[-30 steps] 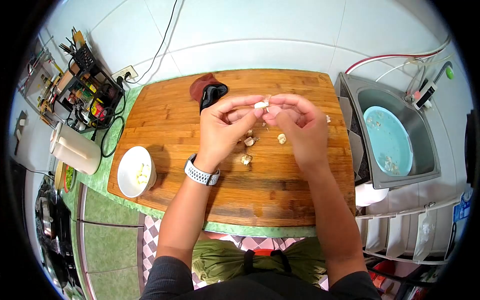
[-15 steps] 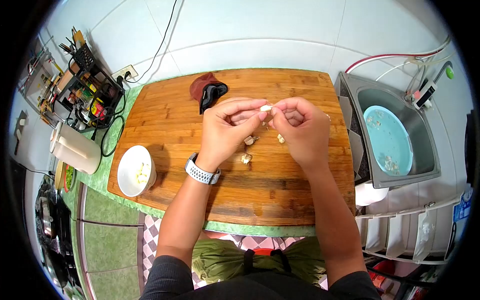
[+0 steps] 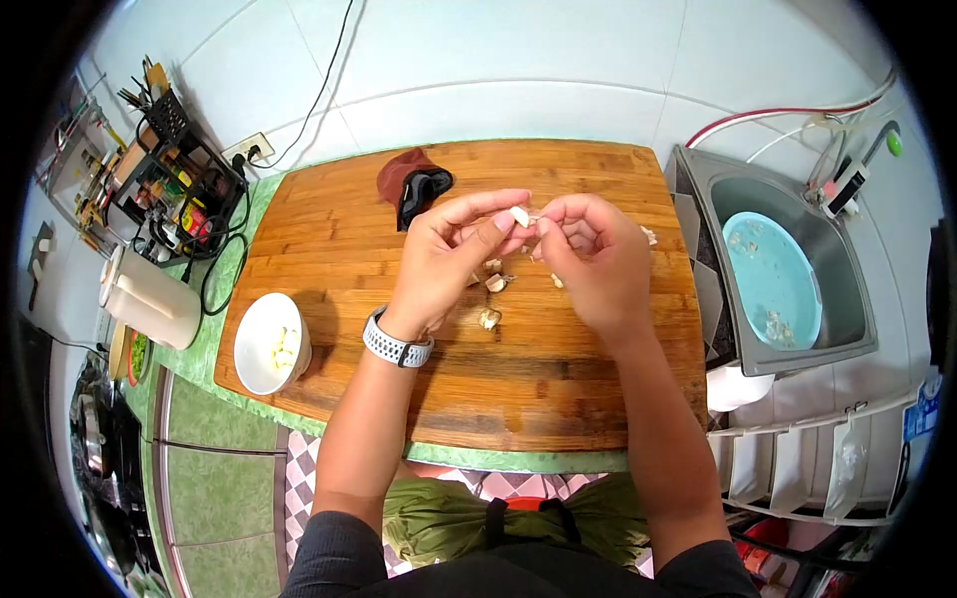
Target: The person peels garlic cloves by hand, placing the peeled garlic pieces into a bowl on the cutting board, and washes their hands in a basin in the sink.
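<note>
A pale garlic clove (image 3: 519,216) is pinched between the thumb and fingers of my left hand (image 3: 444,254), above the wooden board (image 3: 339,239). My right hand (image 3: 598,264) has thumb and forefinger pressed together just right of the clove, on what looks like a thin bit of its skin. Below the hands lie several unpeeled cloves (image 3: 496,283) and a garlic piece (image 3: 489,319). A white bowl (image 3: 251,351) with several peeled cloves stands at the board's left edge.
A dark red and black cloth item (image 3: 404,179) lies at the board's back. Right is a sink (image 3: 847,299) holding a light blue basin (image 3: 773,279). A lidded pitcher (image 3: 155,299) and a black rack (image 3: 164,189) stand left.
The clove has tilted and moved slightly left with my left hand's fingers. My right hand's fingertips are now a little apart from it, and more garlic bits show at the board's right.
</note>
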Tool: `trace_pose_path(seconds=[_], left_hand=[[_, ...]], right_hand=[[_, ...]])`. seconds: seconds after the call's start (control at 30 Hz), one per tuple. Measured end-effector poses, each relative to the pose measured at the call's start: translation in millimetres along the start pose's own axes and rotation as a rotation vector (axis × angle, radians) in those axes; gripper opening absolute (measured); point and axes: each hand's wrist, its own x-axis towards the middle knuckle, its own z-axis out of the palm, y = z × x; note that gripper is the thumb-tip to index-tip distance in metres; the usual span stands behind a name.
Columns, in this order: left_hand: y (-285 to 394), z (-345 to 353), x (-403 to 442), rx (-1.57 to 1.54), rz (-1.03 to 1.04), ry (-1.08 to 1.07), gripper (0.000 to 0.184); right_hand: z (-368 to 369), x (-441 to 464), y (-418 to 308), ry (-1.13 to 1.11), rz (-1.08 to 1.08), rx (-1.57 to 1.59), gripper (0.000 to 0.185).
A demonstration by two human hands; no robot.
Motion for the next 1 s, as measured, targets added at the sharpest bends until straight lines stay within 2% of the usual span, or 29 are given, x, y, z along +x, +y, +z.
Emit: trace_pose_path(seconds=[0.07, 0.2, 0.3, 0.4, 0.6, 0.67, 0.83, 1.0], left_hand=[[-2.0, 0.1, -0.4, 0.031, 0.035, 0.009, 0.033], [-4.3, -1.5, -2.2, 0.136, 0.103, 0.014, 0.028], [-8.0, -6.6, 0.4, 0.081, 0.107, 0.022, 0.027], [-8.3, -8.3, 0.4, 0.048, 0.089, 0.017, 0.027], [-6.2, -5.8, -0.8, 0.048, 0.111, 0.014, 0.025], [-6.4, -7.1, -1.0, 0.093, 0.116, 0.003, 0.025], [-7.3, -8.6, -0.1, 0.111, 0.128, -0.010, 0.028], [-0.7, -6.3, -0.4, -0.036, 0.073, -0.023, 0.034]], right_hand=[[0.0, 0.3, -2.8, -0.015, -0.268, -0.217, 0.011], [1.0, -2.2, -6.2, -0.018, -0.305, -0.247, 0.011], [1.2, -2.5, -5.2, -0.029, -0.316, -0.176, 0.011], [0.7, -2.8, -5.9, -0.050, -0.364, -0.262, 0.011], [1.5, -2.4, -1.1, -0.064, -0.234, -0.093, 0.009], [2.1, -2.2, -2.6, -0.027, -0.084, 0.073, 0.006], [-0.3, -1.2, -8.6, -0.050, -0.027, 0.206, 0.006], [-3.5, 0.5, -7.9, -0.075, 0.010, 0.267, 0.006]])
